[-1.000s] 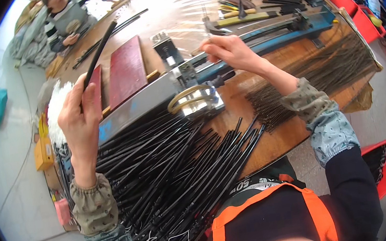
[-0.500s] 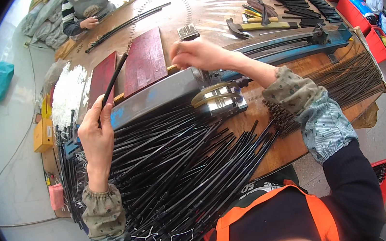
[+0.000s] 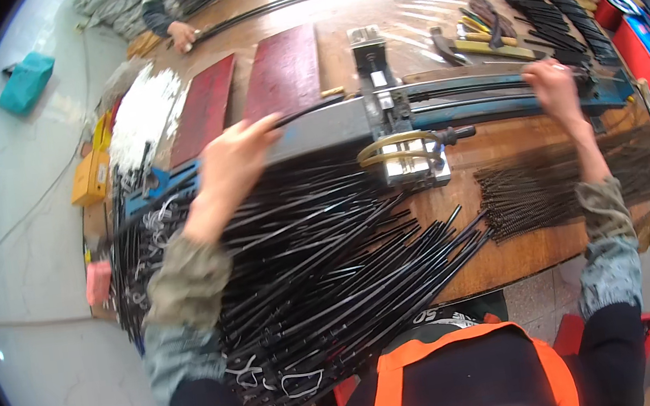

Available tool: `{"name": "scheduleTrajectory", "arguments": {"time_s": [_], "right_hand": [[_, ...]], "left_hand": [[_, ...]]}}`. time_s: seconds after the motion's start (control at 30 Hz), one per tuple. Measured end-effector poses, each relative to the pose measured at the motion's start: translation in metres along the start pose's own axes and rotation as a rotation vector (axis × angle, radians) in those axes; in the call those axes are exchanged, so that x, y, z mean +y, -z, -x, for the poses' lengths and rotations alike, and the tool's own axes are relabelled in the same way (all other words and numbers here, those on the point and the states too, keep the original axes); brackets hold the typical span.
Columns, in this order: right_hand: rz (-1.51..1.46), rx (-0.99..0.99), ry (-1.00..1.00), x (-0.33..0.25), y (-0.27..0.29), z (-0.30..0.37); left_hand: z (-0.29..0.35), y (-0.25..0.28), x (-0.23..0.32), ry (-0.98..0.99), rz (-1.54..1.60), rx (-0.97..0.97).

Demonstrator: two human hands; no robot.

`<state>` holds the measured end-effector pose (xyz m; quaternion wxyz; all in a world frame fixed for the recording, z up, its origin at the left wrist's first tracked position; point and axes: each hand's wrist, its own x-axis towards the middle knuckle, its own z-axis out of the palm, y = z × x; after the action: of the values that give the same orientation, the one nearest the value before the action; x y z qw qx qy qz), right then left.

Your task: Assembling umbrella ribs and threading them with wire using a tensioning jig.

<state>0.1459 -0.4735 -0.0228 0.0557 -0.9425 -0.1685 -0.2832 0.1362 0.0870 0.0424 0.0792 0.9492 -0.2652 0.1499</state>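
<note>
Over pale flooring (image 3: 44, 379), a wooden table (image 3: 513, 260) bears rods (image 3: 352, 281).

Right fingers (image 3: 540, 73) now farther right

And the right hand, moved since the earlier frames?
Yes: the right hand went right, from near the metal fixture toward the right end of the blue rail.
</note>
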Motion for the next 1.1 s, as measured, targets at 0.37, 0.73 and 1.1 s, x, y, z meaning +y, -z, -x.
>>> {"name": "scheduleTrajectory", "arguments": {"time_s": [0.37,0.73,1.1], "right_hand": [[-0.048,0.030,-0.063,0.039,-0.018,0.036],[-0.009,-0.005,0.032,-0.030,-0.003,0.033],[-0.283,-0.001,0.051,-0.130,0.014,0.049]], "left_hand": [[-0.070,-0.084,0.052,-0.213,0.236,0.036],[-0.075,-0.098,0.063,-0.190,0.280,0.035],[-0.085,-0.095,0.073,-0.091,0.109,0.006]]}}
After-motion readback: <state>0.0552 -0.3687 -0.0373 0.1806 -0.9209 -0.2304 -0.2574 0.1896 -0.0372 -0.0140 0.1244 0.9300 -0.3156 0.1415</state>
